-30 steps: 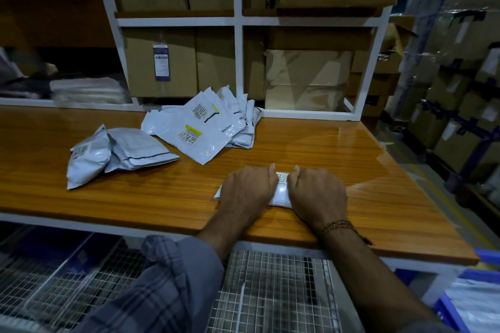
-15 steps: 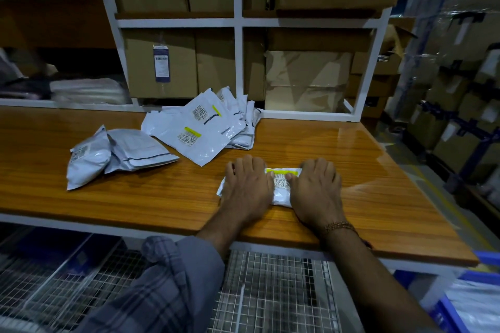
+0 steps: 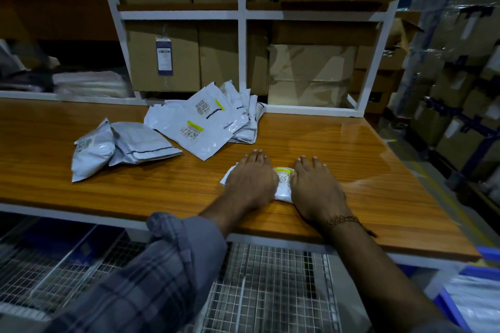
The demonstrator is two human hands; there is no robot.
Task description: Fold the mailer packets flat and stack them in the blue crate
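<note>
Mailer packet (image 3: 282,184) lies folded small near the front edge of the wooden table (image 3: 378,170), pinned under both flat palms: left hand (image 3: 250,178) and right hand (image 3: 315,184), fingers spread, pressing it down. Loose packets (image 3: 205,124) and two puffed grey ones (image 3: 119,146) wait behind, unfolded. Blue crate (image 3: 460,303) sits low right, below the tabletop; bare wood lies open rightward toward it.

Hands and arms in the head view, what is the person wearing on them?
Both hands, left and right, are bare, no gloves. The left arm has a grey plaid sleeve rolled up the forearm. The right wrist carries a thin brown beaded bracelet.
</note>
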